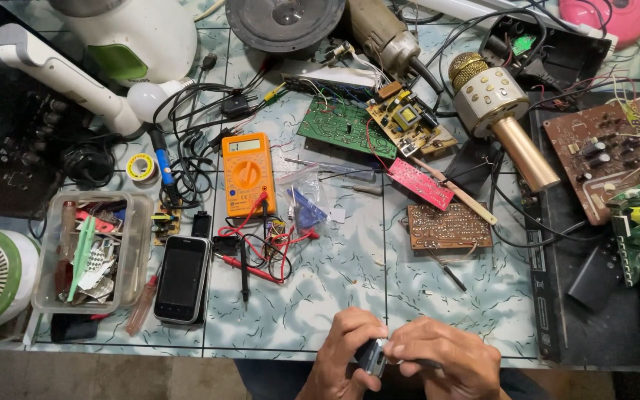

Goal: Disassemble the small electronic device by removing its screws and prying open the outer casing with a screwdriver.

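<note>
Your left hand (346, 348) and right hand (446, 363) meet at the near edge of the tiled table (335, 289); both sets of fingers are clenched around a small dark device (371, 358) held between them; a phone (181, 280) lies toward the near left corner, beside a clear plastic tray (136, 244).

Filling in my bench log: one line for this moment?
left hand: holds small dark device | right hand: grips same device | over tiled table edge

orange multimeter (247, 174), gold microphone (503, 111), black phone (182, 278)
</note>
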